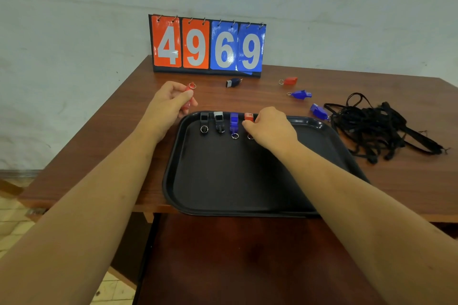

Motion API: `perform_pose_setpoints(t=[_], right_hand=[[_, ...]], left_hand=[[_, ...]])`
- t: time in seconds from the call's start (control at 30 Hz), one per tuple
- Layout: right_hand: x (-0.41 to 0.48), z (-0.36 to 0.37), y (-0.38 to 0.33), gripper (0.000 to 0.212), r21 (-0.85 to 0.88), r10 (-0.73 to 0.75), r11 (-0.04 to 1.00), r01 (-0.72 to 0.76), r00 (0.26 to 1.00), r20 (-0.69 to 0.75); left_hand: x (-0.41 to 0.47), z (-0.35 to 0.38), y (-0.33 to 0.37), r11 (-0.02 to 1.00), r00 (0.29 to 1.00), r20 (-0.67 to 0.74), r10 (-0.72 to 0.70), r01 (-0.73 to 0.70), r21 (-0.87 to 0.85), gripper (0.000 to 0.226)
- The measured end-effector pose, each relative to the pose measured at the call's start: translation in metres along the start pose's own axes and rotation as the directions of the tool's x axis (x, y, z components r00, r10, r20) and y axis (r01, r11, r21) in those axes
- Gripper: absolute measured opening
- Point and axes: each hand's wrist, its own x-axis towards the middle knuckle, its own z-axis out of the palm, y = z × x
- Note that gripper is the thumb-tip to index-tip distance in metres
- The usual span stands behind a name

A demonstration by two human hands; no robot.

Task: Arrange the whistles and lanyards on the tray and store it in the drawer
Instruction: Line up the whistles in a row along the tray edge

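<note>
Whistle row (219, 121) is seen along the far edge of the black tray (223, 181), rings pointing toward the person: a black whistle (204, 119), a black-and-grey whistle (219, 120), a blue tray whistle (234, 122) and, last in line, a red tray whistle (248, 117). That red one is gripped by the right hand (270, 129), its fingers curled down over it inside the tray. Off to the left, just beyond the tray's corner, a second red whistle (187, 98) is held above the surface (111, 131) by the left hand (168, 104), fingers and thumb closed round its body with the ring poking out on top.

More whistles are scattered farther back on the surface: a dark whistle (233, 82) near the middle, a loose red whistle (289, 81) to the right, a loose blue whistle (301, 94) just in front of it, and another blue whistle (319, 111) lying against a tangled heap of black lanyards (376, 129) right of the tray. A flip scoreboard (207, 44) reading 4969, two orange cards and two blue, is stood upright at the back edge against the pale wall (347, 7).
</note>
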Motion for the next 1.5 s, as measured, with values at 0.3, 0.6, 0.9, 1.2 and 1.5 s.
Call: perform_pose_setpoints(t=[0.3,0.6,0.9,1.2,1.5], right_hand=[[-0.032,-0.036,0.002,0.024,0.219,-0.266,0.931,0.291,0.954,-0.136],[-0.069,-0.051,0.005,0.023,0.448,-0.485,0.772,0.45,0.874,-0.041],[-0.073,-0.064,0.018,0.013,0.481,-0.376,0.81,0.334,0.926,-0.009],[-0.036,-0.046,0.049,0.018,0.135,-0.106,0.985,0.109,0.994,-0.031],[-0.019,-0.028,0.05,0.025,-0.032,-0.218,0.976,0.217,0.975,-0.05]], left_hand=[[-0.024,-0.005,0.023,0.984,0.961,0.223,0.166,-0.177,0.028,0.021],[-0.061,0.019,0.074,0.94,0.829,0.514,0.221,-0.321,0.113,0.021],[-0.057,0.031,0.093,0.887,0.762,0.629,0.153,-0.386,0.252,0.034],[0.049,0.044,0.047,0.717,0.95,0.306,0.054,-0.251,0.651,0.033],[0.127,0.088,0.028,0.54,0.861,0.499,-0.097,-0.376,0.753,0.066]])
